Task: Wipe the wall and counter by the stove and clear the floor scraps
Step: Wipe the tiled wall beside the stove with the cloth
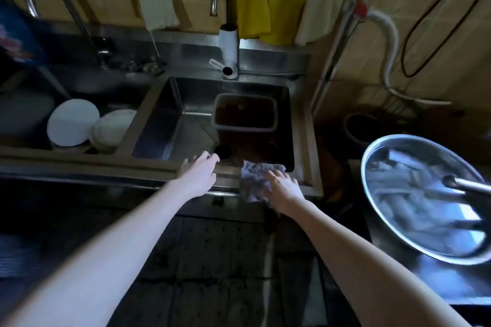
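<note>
Rag (253,182) draped over sink rim (164,166); right hand (284,190) fingers spread flat on it. Left hand (199,171) at rag's 9 o'clock, fingers loosely straight, empty. Risk: a push slides the rag into sink, toward brown-liquid tub (244,111) at 12 o'clock.

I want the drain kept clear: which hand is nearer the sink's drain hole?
Left. The left hand reaches over the sink rim, fingertips beside the drain hole; the right hand rests on the grey cloth on the rim, farther right.

Tub (244,128) in sink (159,119), possibly full
</note>
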Available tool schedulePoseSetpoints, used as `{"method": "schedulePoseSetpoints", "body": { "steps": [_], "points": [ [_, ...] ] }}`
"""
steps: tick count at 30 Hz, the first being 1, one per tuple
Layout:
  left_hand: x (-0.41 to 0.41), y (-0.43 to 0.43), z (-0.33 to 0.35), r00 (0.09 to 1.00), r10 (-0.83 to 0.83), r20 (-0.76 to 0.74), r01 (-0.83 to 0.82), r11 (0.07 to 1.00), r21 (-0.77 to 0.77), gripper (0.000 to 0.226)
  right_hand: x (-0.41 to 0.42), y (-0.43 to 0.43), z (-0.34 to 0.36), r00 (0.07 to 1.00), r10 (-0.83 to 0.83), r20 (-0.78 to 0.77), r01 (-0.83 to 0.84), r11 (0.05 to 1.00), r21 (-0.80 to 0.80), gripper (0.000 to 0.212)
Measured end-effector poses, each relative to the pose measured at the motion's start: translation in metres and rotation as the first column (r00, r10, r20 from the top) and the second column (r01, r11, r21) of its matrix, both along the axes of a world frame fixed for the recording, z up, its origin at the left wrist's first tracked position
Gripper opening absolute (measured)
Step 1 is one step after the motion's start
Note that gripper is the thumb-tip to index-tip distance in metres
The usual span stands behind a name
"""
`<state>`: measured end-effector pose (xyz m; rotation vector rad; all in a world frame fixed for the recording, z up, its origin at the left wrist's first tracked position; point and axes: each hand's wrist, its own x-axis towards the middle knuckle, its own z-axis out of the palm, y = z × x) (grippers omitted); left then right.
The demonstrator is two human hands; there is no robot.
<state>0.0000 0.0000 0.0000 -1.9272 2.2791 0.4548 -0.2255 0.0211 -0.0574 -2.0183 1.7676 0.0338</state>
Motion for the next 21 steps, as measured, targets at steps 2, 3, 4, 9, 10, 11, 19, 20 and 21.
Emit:
{"method": "schedulePoseSetpoints", "body": {
  "steps": [2, 3, 4, 9, 10, 11, 19, 20, 21],
  "points": [
    [0.001, -0.010, -0.006, 1.000, 0.007, -0.020, -0.006, 1.000, 0.011, 0.034, 0.005, -0.009, -0.008, 0.996, 0.032, -0.079, -0.038, 0.996, -0.075, 0.054],
    [0.002, -0.013, -0.010, 1.000, 0.003, -0.025, -0.003, 1.000, 0.017, 0.034, 0.007, -0.011, -0.011, 0.991, 0.047, -0.126, -0.058, 0.995, -0.086, 0.057],
    [0.003, -0.015, -0.013, 1.000, -0.002, -0.021, 0.002, 1.000, 0.026, 0.033, 0.009, -0.012, -0.013, 0.985, 0.060, -0.160, -0.074, 0.994, -0.079, 0.061],
    [0.008, -0.023, -0.022, 1.000, -0.011, -0.029, 0.012, 0.999, 0.034, 0.034, 0.014, -0.017, -0.017, 0.969, 0.079, -0.236, -0.074, 0.997, 0.028, 0.071],
    [0.007, -0.024, -0.022, 0.999, -0.017, -0.033, 0.018, 0.999, 0.030, 0.035, 0.016, -0.017, -0.018, 0.961, 0.099, -0.258, -0.094, 0.995, 0.033, 0.072],
    [0.006, -0.024, -0.022, 0.999, -0.020, -0.039, 0.021, 0.999, 0.030, 0.035, 0.018, -0.016, -0.017, 0.952, 0.115, -0.284, -0.111, 0.993, 0.031, 0.072],
    [0.007, -0.012, -0.024, 0.997, -0.033, -0.066, 0.032, 0.999, -0.026, 0.033, 0.024, -0.010, -0.022, 0.921, 0.161, -0.355, -0.213, 0.971, -0.111, 0.054],
    [0.008, -0.009, -0.024, 0.997, -0.038, -0.068, 0.035, 0.999, -0.033, 0.032, 0.024, -0.007, -0.022, 0.927, 0.160, -0.339, -0.215, 0.968, -0.131, 0.051],
    [0.008, -0.004, -0.023, 0.997, -0.037, -0.070, 0.034, 0.999, -0.035, 0.032, 0.024, -0.003, -0.022, 0.933, 0.157, -0.324, -0.210, 0.968, -0.135, 0.051]
  ]
}}
